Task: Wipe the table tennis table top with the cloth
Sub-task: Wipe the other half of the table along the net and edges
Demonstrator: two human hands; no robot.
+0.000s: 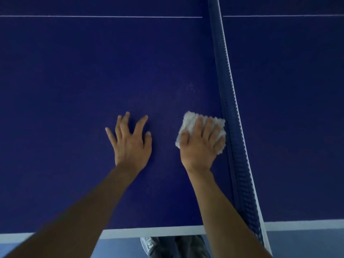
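The dark blue table tennis table top [93, 81] fills the view. A small white fluffy cloth [189, 118] lies on it close to the net. My right hand [202, 144] presses flat on the cloth with straight, spread fingers and covers most of it. My left hand [130, 142] rests on the bare table a hand's width to the left, fingers spread and straight, holding nothing.
The blue net [229, 101] with its white top band runs from the top to the lower right, just right of the cloth. A white centre line [93, 16] crosses far away. The white near edge [149, 232] borders the floor, where a shoe [149, 244] shows. Pale specks [189, 87] dot the surface.
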